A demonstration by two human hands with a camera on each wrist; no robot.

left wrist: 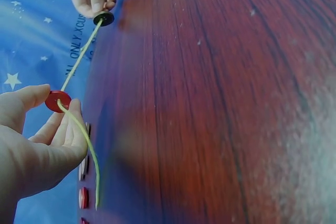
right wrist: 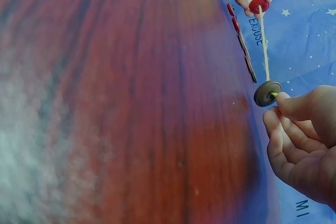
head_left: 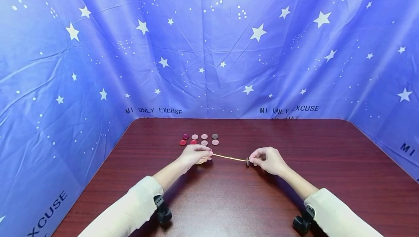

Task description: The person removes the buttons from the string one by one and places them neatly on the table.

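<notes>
My left hand [head_left: 196,154] pinches a red button [left wrist: 51,103] at its edge between thumb and fingertip. A yellow string [right wrist: 264,40] passes through this button, and its loose tail hangs below in the left wrist view. From there the string stretches, nearly straight, to a dark brown button [right wrist: 261,93]. At that button my right hand [head_left: 270,160] pinches the short string end that pokes out of it, thumb and forefinger tips right at its face. Both hands are held above the table.
Behind my left hand, two short rows of buttons lie on the dark wooden table [head_left: 209,208]: a dark red button [head_left: 185,136], red ones, several pink buttons [head_left: 204,136] and a brown button [head_left: 214,136]. A blue star-patterned curtain [head_left: 203,47] surrounds the table's back and sides.
</notes>
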